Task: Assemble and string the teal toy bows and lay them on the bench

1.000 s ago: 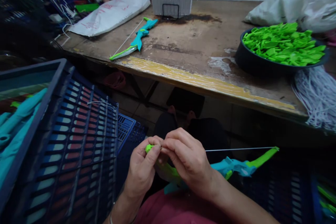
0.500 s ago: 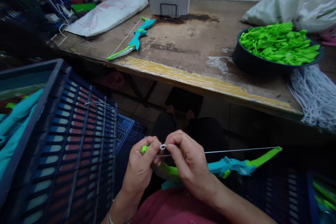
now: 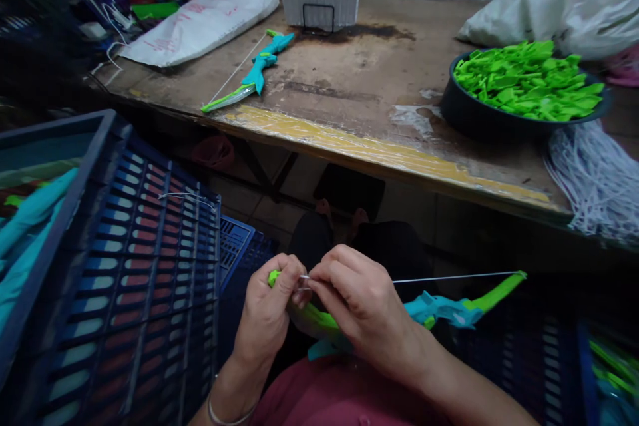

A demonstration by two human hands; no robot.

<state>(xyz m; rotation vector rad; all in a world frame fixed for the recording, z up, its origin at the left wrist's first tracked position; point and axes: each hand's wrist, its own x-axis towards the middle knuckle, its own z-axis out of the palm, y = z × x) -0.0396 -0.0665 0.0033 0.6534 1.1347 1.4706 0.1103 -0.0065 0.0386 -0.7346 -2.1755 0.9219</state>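
A toy bow (image 3: 444,310) in blue and green plastic lies across my lap, its white string (image 3: 454,277) running to the right tip. My left hand (image 3: 269,299) is closed around the bow's left end, and a bit of green shows above the fingers. Close beside it, my right hand (image 3: 362,303) pinches the white string between thumb and fingertips. A short stretch of string shows between the two hands. My right hand hides part of the bow's left limb.
Another toy bow (image 3: 259,73) lies on the wooden table (image 3: 344,80). A black basin (image 3: 479,110) of green plastic parts and a bundle of white strings (image 3: 599,186) are at the right. A blue crate (image 3: 114,246) stands at my left, and a white sack (image 3: 204,20) lies behind.
My right fingertips have closed over the small string loop that showed between the hands before. The bow's right tip has shifted slightly left and up.
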